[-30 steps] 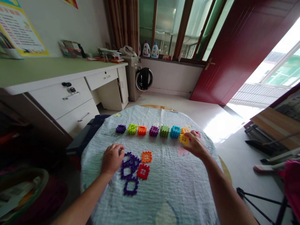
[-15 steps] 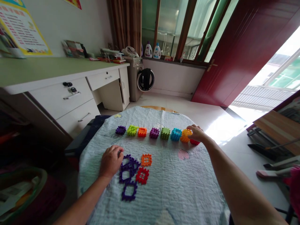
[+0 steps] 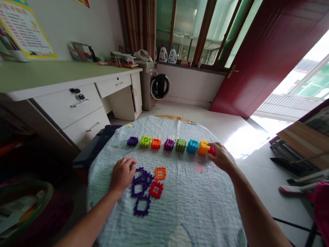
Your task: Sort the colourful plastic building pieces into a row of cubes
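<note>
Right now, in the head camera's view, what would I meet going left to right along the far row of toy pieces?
Indigo pieces, lime pieces, orange pieces, purple pieces, green pieces, blue pieces, yellow pieces, red pieces.

The purple frames [image 3: 143, 198], red panel [image 3: 156, 189] and orange panel [image 3: 160, 173] look like hard moulded plastic, smooth-faced with little shine; the blue block [image 3: 192, 146] and yellow block [image 3: 203, 148] seem the same, their toothed edges giving a rougher texture. Beneath them spreads a soft, matt cloth [image 3: 185, 192], crinkled all over. The pale floor [image 3: 164, 109] is smooth and glossy, the red door [image 3: 244, 68] sleek with a metal-looking handle [image 3: 232, 71]. The curtain [image 3: 140, 27] is pleated fabric; the detergent bottles [image 3: 172, 55] look like smooth plastic.
</note>
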Demonstrator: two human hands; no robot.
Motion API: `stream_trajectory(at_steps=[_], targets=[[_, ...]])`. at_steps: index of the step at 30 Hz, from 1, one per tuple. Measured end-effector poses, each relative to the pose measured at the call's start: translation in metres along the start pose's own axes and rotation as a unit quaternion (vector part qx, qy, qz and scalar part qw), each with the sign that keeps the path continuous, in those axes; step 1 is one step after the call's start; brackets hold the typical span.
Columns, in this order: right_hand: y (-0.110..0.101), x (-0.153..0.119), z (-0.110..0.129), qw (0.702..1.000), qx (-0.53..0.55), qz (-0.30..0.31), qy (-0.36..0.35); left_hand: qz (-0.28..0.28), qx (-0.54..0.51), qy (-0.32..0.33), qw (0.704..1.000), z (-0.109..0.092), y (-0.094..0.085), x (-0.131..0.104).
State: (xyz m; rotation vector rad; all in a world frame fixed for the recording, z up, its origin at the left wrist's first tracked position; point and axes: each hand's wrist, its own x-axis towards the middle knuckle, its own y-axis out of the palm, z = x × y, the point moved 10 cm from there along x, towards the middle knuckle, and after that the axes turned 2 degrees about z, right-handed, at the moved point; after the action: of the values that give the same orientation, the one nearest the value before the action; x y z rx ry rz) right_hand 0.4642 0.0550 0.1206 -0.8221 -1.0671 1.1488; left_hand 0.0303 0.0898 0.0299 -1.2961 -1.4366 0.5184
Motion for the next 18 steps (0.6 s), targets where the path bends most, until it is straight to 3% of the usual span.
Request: stream_trajectory(at_steps=[6,9,14,18], targets=[[0.061,-0.061,0.09,0.977,0.112,0.166,-0.071,-0.003,-0.003,-0.008,1.0,-0.001,-0.002,0.0],[0.092,-0.08,0.127,0.964,0.124,0.215,-0.092,0.003,-0.008,-0.016,1.0,-0.002,-0.003,0.0],[0.114,-0.091,0.168,0.967,0.121,0.19,-0.115,0.006,-0.007,-0.031,0.999,-0.003,-0.006,0.0],[0.125,-0.09,0.184,0.973,0.107,0.153,-0.133,0.009,-0.007,-0.037,0.999,-0.003,-0.005,0.0]])
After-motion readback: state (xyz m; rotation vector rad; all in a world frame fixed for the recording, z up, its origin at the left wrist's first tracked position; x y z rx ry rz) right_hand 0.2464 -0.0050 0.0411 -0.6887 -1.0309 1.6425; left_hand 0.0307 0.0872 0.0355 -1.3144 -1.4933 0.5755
